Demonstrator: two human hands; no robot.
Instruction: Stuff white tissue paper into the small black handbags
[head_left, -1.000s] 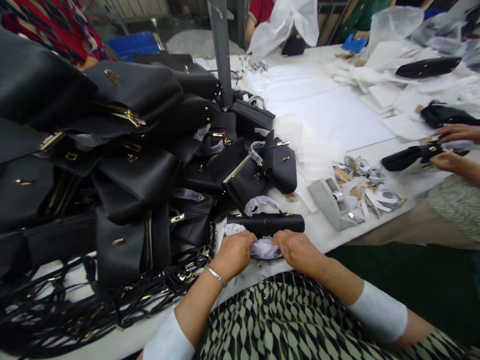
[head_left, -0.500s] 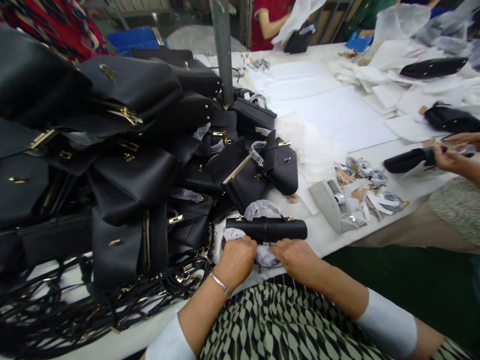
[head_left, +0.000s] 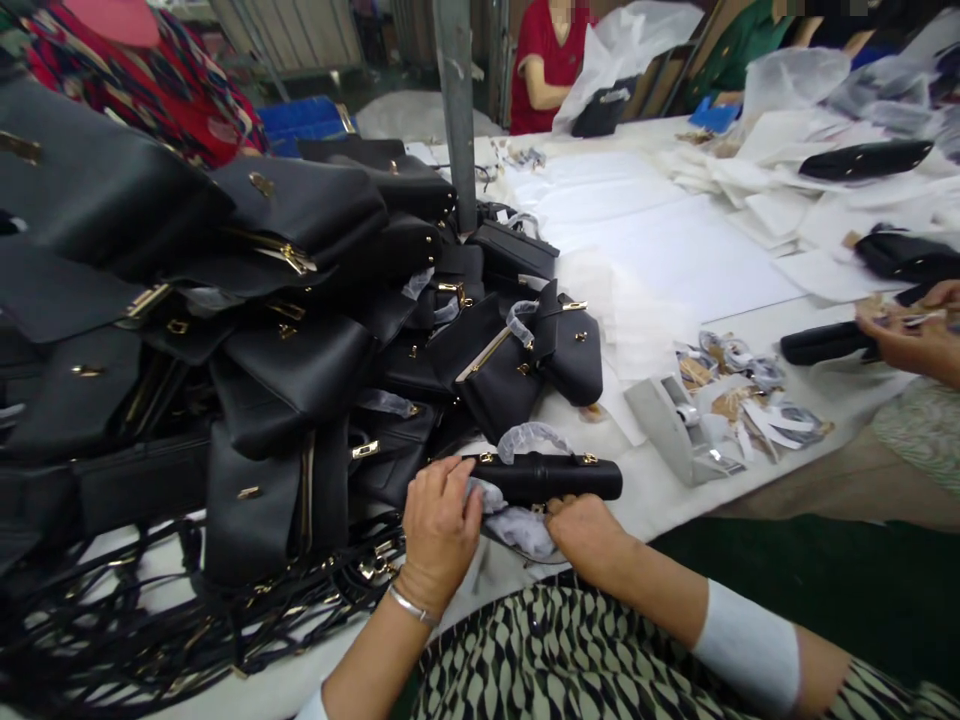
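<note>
A black handbag [head_left: 551, 477] lies in front of me, its plastic-wrapped handle [head_left: 534, 436] towards the far side and gold fittings along the top. Crumpled whitish plastic stuffing [head_left: 521, 530] bulges from its near side. My left hand [head_left: 442, 525] curves around the bag's left end, fingers over the top and thumb beside the stuffing. My right hand [head_left: 592, 537] is closed, knuckles up, at the bag's near edge right of the stuffing. Its fingertips are hidden.
Many black handbags [head_left: 300, 350] are heaped on the left, with tangled black straps [head_left: 285, 610] below. A metal post [head_left: 455, 120] rises behind. To the right are a grey tape dispenser [head_left: 667, 425] and a pile of tags [head_left: 750, 385]. A co-worker's hands [head_left: 911, 335] handle a black item.
My left hand has moved left from the stuffing to the bag's left end, its fingers unfolding. My right hand stays at the near edge. The camera view has shifted slightly.
</note>
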